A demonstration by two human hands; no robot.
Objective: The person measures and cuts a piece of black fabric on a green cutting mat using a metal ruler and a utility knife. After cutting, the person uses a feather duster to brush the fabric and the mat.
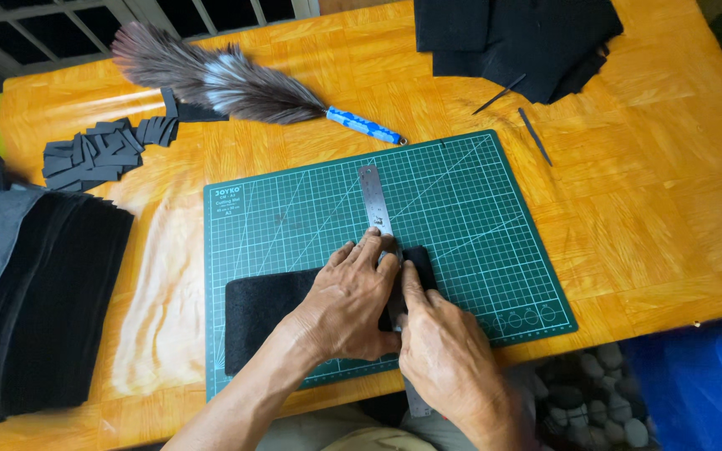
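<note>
The left hand (346, 302) presses flat on a steel ruler (375, 203) across black felt (265, 311) on the green cutting mat (461, 209), while the right hand (446, 351) curls beside it, hiding whatever it may hold and much of the ruler.

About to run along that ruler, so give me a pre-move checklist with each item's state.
1. Metal ruler pinned by the left hand: ok, fingers spread over it.
2. Black felt piece lying flat on the green cutting mat: ok.
3. Felt wholly inside the mat: ok.
4. Left fingertips clear of the ruler's right edge: cannot tell, the right hand presses close against them.
5. Tool in the right hand: cannot tell, hidden under the fingers.
6. Feather duster and cut strips off the mat: ok.
</note>
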